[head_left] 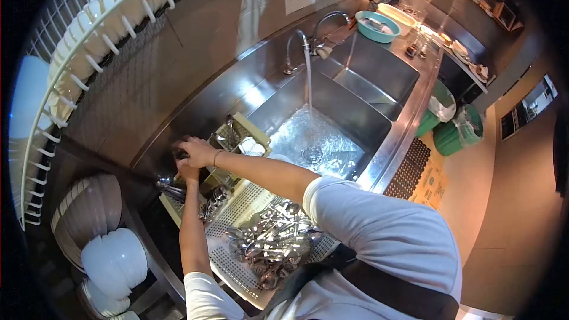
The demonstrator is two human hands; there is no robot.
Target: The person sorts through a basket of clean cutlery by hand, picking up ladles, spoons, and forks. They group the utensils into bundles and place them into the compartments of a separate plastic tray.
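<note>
Both of my hands are close together over the far-left part of a beige compartment holder point(172, 208) beside the sink. My right hand point(199, 152) reaches across from the right, its fingers bent around something dark and small. Just below it, my left hand point(188, 170) is partly covered, and its fingers are hard to see. Spoons and other cutlery point(214, 201) stand in the holder, and white pieces point(252, 147) sit in its right part. Nearer my body, a perforated tray point(231, 266) bears a large heap of metal cutlery point(278, 237).
Water runs from a tap point(307, 44) into the filled sink point(314, 136). A teal basin point(378, 26) stands at the back. White bowls point(115, 261) are stacked at left, below a wire rack point(89, 59). Green bins point(453, 136) stand at right.
</note>
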